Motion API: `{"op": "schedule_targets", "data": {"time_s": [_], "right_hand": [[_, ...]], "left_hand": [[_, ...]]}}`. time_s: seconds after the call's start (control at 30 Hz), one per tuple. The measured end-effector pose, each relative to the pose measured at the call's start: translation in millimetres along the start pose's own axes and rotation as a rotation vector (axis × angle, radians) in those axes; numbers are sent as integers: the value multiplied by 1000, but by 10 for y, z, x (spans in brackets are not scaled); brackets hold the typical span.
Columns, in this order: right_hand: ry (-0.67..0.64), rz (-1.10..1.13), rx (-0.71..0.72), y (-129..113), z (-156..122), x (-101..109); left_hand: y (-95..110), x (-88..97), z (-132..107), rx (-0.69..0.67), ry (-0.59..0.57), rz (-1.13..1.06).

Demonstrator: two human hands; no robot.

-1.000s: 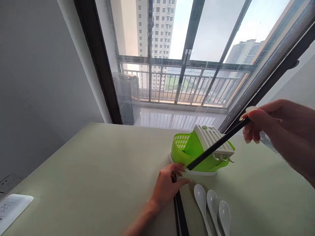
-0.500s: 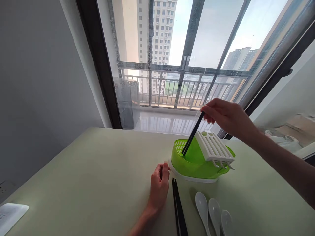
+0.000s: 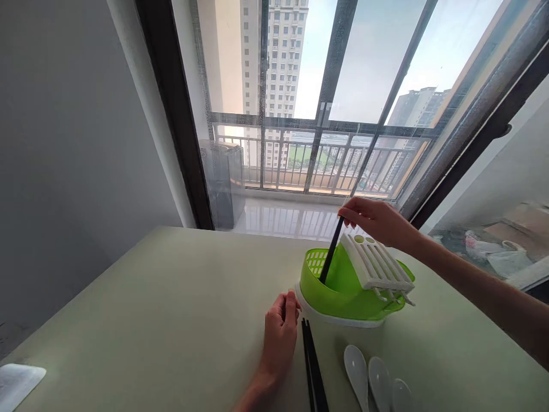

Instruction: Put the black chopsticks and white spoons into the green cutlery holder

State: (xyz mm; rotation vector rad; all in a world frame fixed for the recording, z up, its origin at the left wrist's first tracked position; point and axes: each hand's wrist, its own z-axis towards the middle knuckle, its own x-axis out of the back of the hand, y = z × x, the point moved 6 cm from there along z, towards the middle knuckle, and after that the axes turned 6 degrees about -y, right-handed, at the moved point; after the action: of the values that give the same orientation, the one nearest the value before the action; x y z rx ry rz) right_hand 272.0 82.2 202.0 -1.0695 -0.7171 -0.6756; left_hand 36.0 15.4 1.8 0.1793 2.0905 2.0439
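Observation:
My right hand (image 3: 375,220) is closed around the upper ends of black chopsticks (image 3: 331,252). Their lower ends are inside the left compartment of a green utensil holder (image 3: 338,300), tilted slightly to the right at the top. The holder has a slotted white rack with hooks on its right half and stands on a white base. Against the left end of that base, my left hand (image 3: 281,326) has its fingers curled and pinched at the rim. More black chopsticks (image 3: 314,366) lie on the table just right of my left wrist.
Three white spoons (image 3: 355,366) lie in front of the holder, partly cut off by the frame's lower edge. A white object (image 3: 19,380) rests at the table's left edge. Behind the pale green table (image 3: 193,297) is a large glass window.
My right hand has moved down and a little left, lowering the chopsticks further into the holder. My left hand keeps its place at the base. The view has shifted slightly.

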Motion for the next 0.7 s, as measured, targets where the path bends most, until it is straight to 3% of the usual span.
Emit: {"op": "schedule_targets", "data": {"time_s": [0.23, 0.43, 0.57, 0.7], "right_hand": [[100, -209, -48, -69, -107, 86], [201, -280, 17, -478, -357, 181], [79, -231, 101, -880, -662, 47], [-179, -219, 109, -1116, -1051, -365]], "left_hand": [[-12, -11, 11, 23, -20, -55], [-21, -3, 24, 29, -17, -69], [-14, 7, 22, 38, -3, -107], [-9, 18, 18, 66, 11, -171]]}}
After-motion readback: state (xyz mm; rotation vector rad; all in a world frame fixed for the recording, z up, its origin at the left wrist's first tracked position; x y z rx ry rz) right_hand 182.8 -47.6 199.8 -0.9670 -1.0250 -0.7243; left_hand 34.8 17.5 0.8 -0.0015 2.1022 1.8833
